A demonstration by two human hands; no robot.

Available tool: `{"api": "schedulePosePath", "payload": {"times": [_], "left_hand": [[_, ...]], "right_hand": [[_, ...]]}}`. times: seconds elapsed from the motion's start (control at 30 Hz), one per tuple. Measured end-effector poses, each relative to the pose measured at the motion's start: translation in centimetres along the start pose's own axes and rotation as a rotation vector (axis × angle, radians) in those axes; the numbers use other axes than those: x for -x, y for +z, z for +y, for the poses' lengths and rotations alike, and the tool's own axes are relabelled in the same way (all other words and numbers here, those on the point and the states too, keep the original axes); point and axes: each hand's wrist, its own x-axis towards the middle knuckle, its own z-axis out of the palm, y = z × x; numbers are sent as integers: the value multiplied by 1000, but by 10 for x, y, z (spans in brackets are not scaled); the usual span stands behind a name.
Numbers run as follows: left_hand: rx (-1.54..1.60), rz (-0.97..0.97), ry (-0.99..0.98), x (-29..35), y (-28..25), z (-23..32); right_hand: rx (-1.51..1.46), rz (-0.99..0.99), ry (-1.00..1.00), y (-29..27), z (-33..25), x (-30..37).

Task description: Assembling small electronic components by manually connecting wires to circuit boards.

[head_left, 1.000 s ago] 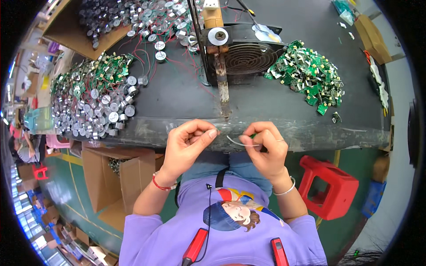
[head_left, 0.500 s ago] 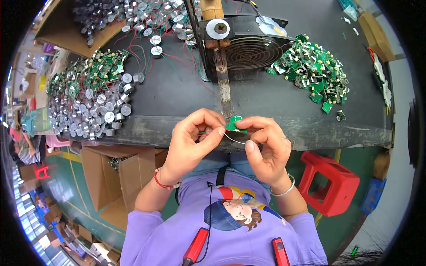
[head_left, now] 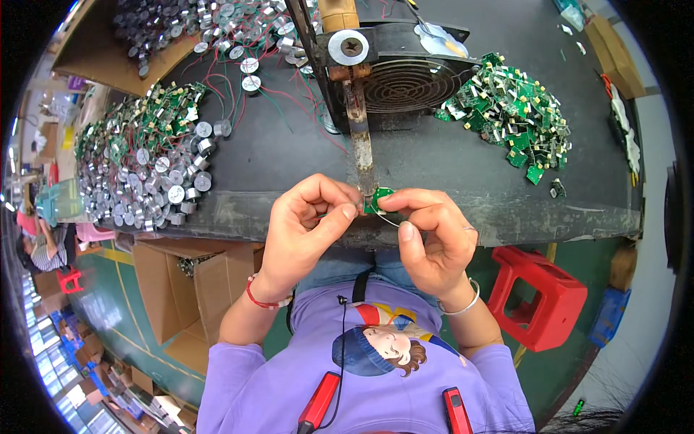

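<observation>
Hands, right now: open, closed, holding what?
Left hand: closed, fingers pinched; what's between them is too small to tell.
Right hand: closed, holding a green circuit board and a thin pale wire.

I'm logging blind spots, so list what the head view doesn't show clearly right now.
Head view:
Green circuit board: partly covered by the right grip.
Left grip: what it pinches, if anything, is too small to identify.
Thin pale strand: one end hidden by the right grip.
Upper-left cardboard box: cut off by the top edge.
</observation>
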Motion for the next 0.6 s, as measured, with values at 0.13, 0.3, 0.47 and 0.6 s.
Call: {"api": "schedulePosePath", "payload": {"times": [0.13,0.3,0.47,0.6], "left_hand": [[-2,-11,6,1,1,1],[23,-17,1,1,0,1],[-5,-11,-1,0,0,0],[-36,16,19,-3,4,0]], "right_hand": [[15,-2,-8,0,1,0],[53,-8,-21,-1,0,-1],[54,-4,-27,-1,0,-2],[41,20,-3,1,0,0]]}}
